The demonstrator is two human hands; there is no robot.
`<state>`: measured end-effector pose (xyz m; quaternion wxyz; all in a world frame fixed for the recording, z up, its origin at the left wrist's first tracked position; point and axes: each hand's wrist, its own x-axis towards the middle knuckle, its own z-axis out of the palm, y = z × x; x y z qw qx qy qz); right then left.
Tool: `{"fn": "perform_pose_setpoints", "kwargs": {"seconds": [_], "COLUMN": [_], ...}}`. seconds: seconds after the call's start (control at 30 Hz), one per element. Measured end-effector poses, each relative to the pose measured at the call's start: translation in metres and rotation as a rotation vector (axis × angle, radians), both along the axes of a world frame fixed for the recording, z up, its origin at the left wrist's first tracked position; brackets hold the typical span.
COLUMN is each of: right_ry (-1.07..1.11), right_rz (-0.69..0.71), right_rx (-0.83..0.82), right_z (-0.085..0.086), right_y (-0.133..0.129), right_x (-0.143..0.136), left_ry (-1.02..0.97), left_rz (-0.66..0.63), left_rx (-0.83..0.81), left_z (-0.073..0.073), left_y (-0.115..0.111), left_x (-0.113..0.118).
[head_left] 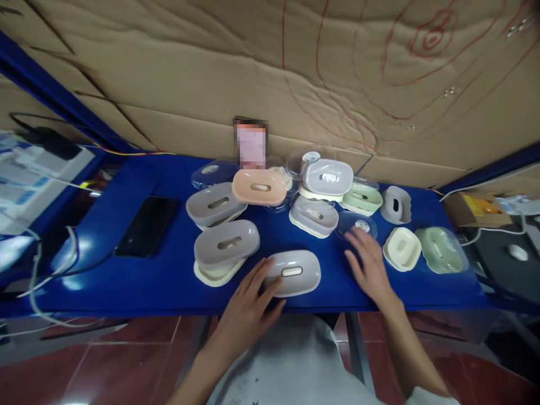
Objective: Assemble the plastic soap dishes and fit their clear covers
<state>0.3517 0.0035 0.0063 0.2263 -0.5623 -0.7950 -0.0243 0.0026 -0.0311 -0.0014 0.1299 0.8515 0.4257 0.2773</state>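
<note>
At the near edge of the blue table lies a grey oval dish (310, 274) with a slot in its middle and a pale piece showing in the slot. My left hand (257, 292) rests on the dish's left end, fingers spread. My right hand (368, 264) is at the near side of a clear round lid (356, 225), its fingers apart and overlapping the lid's edge; contact is unclear. Left of the grey dish, another grey dish (228, 243) sits tilted on a cream base (217, 274). A cream dish (402, 249) lies right of my right hand.
More dishes stand behind: a peach one (259, 187), a pale one (328, 177) and a green one (361, 197). A green dish (441, 250) lies far right. A black phone (146, 226) is at left; a lit phone (252, 145) leans against the cardboard wall (189, 79).
</note>
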Motion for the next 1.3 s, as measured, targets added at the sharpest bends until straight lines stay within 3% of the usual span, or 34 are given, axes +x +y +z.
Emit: {"fn": "perform_pose_setpoints", "kwargs": {"seconds": [0.1,0.2,0.37,0.57,0.73,0.93,1.13,1.23,1.3], "right_ry": [-0.028,0.027,0.287,0.144,0.016,0.000,0.088,0.162,0.208], "right_rz": [-0.214,-0.198,-0.153,0.198,0.315,0.375,0.353,0.350,0.231], "right_rx": [0.020,-0.013,0.028,-0.125,-0.104,-0.086,-0.196,-0.149,-0.023], "right_z": [-0.009,-0.015,-0.005,0.005,0.001,-0.001,0.006,0.015,0.024], "right_y": [0.008,-0.003,-0.039,-0.053,-0.044,-0.039,-0.036,-0.040,-0.042], "right_x": [0.032,0.036,0.011,-0.041,-0.058,-0.053,-0.047,-0.025,0.006], "left_ry": [-0.066,-0.109,-0.168,-0.153,-0.126,-0.132,-0.163,-0.251,-0.296], "left_rz": [-0.043,-0.083,-0.042,-0.063,-0.090,-0.080,-0.098,-0.151,-0.160], "left_rx": [-0.024,-0.079,-0.267,-0.306,-0.258,-0.186,-0.211,-0.268,-0.285], "left_z": [0.003,0.005,0.003,0.003,0.004,-0.002,-0.001,0.004,0.006], "left_y": [0.008,0.015,0.020,0.025,0.028,0.023,0.023,0.021,0.018], "left_x": [0.004,0.009,0.021,0.027,0.022,0.019,0.021,0.024,0.027]}}
